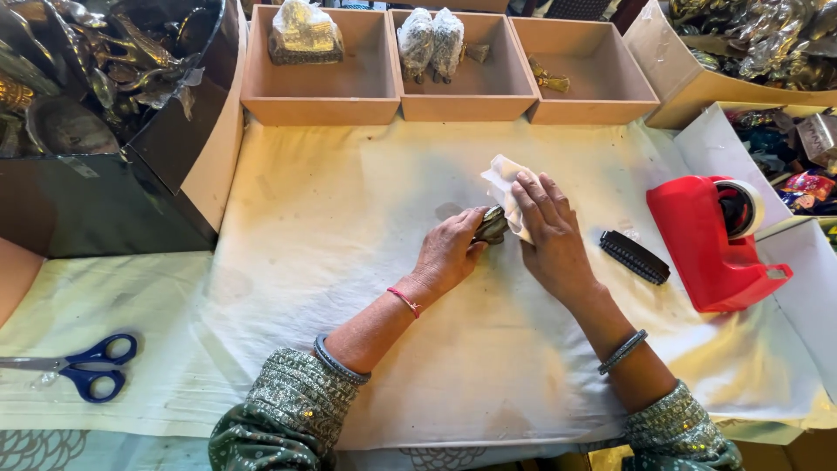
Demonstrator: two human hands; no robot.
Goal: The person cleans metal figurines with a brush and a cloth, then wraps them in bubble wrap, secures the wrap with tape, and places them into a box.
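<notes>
My left hand (pixel 449 253) grips a small dark brass-coloured metal piece (pixel 493 225) at the middle of a table covered with a white cloth (pixel 349 218). My right hand (pixel 549 235) presses a white cloth rag (pixel 504 179) against that piece, fingers laid flat over the rag. Most of the metal piece is hidden between the two hands.
Three shallow wooden trays (pixel 318 96) line the far edge, holding wrapped and bare metal items. A red tape dispenser (pixel 711 240) and a black brush (pixel 635 257) lie right of my hands. Blue-handled scissors (pixel 87 366) lie at the left. Boxes of brass pieces (pixel 78 78) stand at both far corners.
</notes>
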